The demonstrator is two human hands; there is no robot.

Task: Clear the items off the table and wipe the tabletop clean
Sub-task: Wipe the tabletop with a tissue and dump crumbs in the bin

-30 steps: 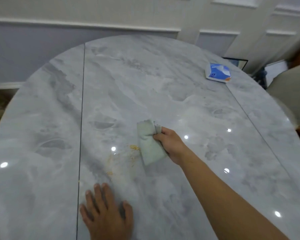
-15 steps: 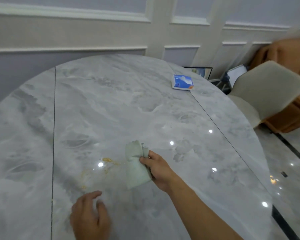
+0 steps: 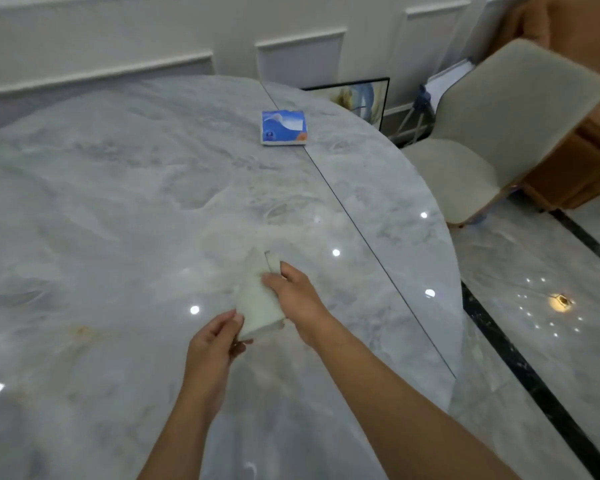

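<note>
A folded pale green cloth [image 3: 257,299] is held above the grey marble tabletop [image 3: 118,202]. My right hand [image 3: 291,296] grips its upper right side, and my left hand [image 3: 215,344] pinches its lower left corner. A faint yellowish smear [image 3: 84,330] stays on the table to the left of my hands. A blue tissue pack [image 3: 284,127] lies flat near the table's far right edge.
A beige upholstered chair [image 3: 492,133] stands off the table's right side, with an orange-brown sofa [image 3: 582,98] behind it. A dark-framed picture [image 3: 357,98] leans against the panelled wall. Glossy marble floor [image 3: 534,306] with a black strip lies to the right.
My left hand left the tabletop and took hold of the cloth's lower corner. The cloth rose off the stain, and the view swung to the right.
</note>
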